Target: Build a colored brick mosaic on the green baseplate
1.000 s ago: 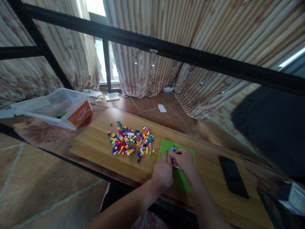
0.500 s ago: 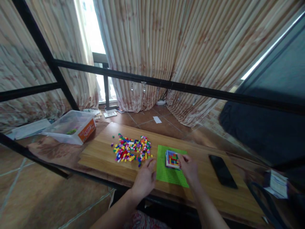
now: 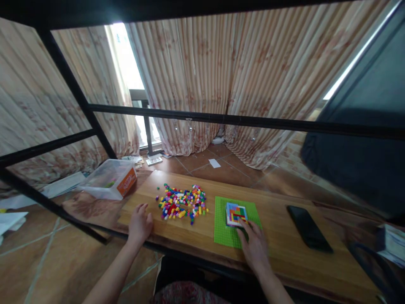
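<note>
Wooden table (image 3: 276,217) spans lower centre; curtains (image 3: 196,67) fill upper frame; tiled floor (image 3: 79,255) lower left. Brick panel (image 3: 233,212) sits on green baseplate (image 3: 221,234), lower right; right hand (image 3: 255,244), fingers parted, at its edge. Left hand (image 3: 139,223) loosely open, lower left.

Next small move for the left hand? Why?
Probably shift the left hand right, to the loose bricks: it looks empty and is near them, while the right hand is at the brick block on the green baseplate.

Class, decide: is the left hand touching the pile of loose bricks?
Apart: the head view shows bare tabletop between the left hand and the loose bricks.
</note>
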A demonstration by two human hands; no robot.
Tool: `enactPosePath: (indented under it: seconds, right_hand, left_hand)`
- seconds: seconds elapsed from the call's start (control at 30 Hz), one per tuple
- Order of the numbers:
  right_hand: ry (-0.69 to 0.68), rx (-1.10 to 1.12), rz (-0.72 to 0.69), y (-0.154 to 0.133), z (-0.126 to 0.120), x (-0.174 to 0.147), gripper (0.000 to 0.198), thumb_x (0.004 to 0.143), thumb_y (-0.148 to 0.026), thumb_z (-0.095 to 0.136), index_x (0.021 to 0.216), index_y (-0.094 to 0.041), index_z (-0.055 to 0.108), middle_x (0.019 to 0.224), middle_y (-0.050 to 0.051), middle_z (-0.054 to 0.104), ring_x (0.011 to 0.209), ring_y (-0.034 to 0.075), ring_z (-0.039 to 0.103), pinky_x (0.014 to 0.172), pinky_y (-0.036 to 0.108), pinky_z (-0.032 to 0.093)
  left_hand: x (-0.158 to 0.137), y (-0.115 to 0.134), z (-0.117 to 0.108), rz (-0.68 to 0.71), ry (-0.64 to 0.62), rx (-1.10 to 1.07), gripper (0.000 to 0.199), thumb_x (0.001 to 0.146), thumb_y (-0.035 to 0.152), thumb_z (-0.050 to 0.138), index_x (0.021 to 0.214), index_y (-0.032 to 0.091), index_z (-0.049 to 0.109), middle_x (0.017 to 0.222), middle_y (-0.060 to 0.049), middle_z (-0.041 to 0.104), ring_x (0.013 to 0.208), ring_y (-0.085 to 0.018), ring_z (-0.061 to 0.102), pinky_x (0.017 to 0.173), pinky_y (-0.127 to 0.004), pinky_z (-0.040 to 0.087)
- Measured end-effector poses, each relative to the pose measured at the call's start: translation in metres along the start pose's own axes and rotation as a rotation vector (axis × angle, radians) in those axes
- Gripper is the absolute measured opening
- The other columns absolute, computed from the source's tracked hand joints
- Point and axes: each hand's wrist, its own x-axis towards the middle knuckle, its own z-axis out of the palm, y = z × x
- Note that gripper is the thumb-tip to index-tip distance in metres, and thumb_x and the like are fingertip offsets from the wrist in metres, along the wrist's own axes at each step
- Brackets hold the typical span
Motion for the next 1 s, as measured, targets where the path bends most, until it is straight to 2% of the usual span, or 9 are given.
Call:
enactPosePath:
  seconds: [0.07,0.2,0.33,0.43,0.57,0.73,0.87,1.0]
  right_hand:
    - [0.013,-0.017,-0.007,0.005,0.002,-0.005,0.044,0.093,-0.046,0.040,0.122,-0.024,0.065,0.119,0.012,0.059,0.111,0.029,0.054,0.094,0.048,0.047]
    - [0.021,-0.061,-0.031,0.011,0.000,-0.008,0.047,0.094,-0.048,0.035,0.118,-0.022,0.067,0.115,0.015,0.060,0.105,0.030,0.057,0.089,0.048,0.049]
    - [0.099,-0.141,-0.084,-0.003,-0.006,-0.004,0.048,0.093,-0.047,0.036,0.110,-0.018,0.070,0.119,0.020,0.059,0.112,0.035,0.054,0.092,0.054,0.045]
    - [0.114,-0.035,-0.114,-0.039,0.001,0.000,0.040,0.093,-0.043,0.040,0.109,-0.020,0.069,0.118,0.016,0.061,0.112,0.031,0.055,0.095,0.051,0.045]
    - [-0.114,0.209,-0.225,-0.109,0.029,0.007,0.032,0.094,-0.032,0.041,0.112,-0.026,0.067,0.116,0.009,0.063,0.108,0.024,0.058,0.096,0.042,0.047]
    - [-0.264,0.275,-0.371,-0.179,0.065,0.030,0.032,0.089,-0.024,0.051,0.118,-0.023,0.063,0.122,0.009,0.060,0.115,0.026,0.052,0.101,0.044,0.042]
    - [-0.381,0.211,-0.444,-0.205,0.084,0.058,0.036,0.088,-0.022,0.053,0.123,-0.022,0.062,0.126,0.010,0.058,0.117,0.027,0.049,0.102,0.044,0.038]
    - [-0.469,0.112,-0.537,-0.209,0.093,0.078,0.036,0.088,-0.016,0.050,0.119,-0.026,0.064,0.123,0.008,0.058,0.116,0.027,0.047,0.098,0.041,0.037]
  left_hand:
    - [0.008,0.001,0.006,0.023,0.007,0.065,0.039,0.077,0.016,0.048,0.113,0.012,0.062,0.123,-0.016,0.059,0.115,-0.027,0.058,0.104,-0.042,0.047]
    - [0.024,0.004,0.019,0.052,0.006,0.135,0.037,0.078,0.009,0.044,0.111,0.010,0.062,0.120,-0.017,0.060,0.118,-0.026,0.056,0.104,-0.040,0.045]
    - [0.033,0.004,0.029,0.056,0.009,0.149,0.034,0.082,0.009,0.040,0.107,0.012,0.063,0.118,-0.015,0.062,0.115,-0.024,0.056,0.103,-0.039,0.045]
    - [0.034,0.002,0.033,0.063,0.006,0.156,0.034,0.082,0.009,0.040,0.108,0.013,0.063,0.119,-0.014,0.061,0.116,-0.025,0.055,0.104,-0.040,0.043]
    - [0.032,0.001,0.033,0.065,0.000,0.159,0.035,0.082,0.010,0.041,0.109,0.014,0.063,0.119,-0.013,0.061,0.116,-0.025,0.054,0.105,-0.041,0.043]
    - [0.032,-0.002,0.036,0.057,0.000,0.152,0.035,0.082,0.009,0.041,0.108,0.015,0.063,0.118,-0.012,0.061,0.115,-0.025,0.054,0.104,-0.039,0.043]
    - [0.032,-0.003,0.037,0.051,-0.007,0.141,0.035,0.082,0.009,0.041,0.109,0.014,0.063,0.117,-0.012,0.061,0.114,-0.024,0.053,0.104,-0.039,0.043]
    - [0.032,-0.003,0.037,0.047,-0.009,0.132,0.034,0.083,0.009,0.041,0.110,0.013,0.062,0.118,-0.013,0.061,0.114,-0.024,0.053,0.104,-0.038,0.042]
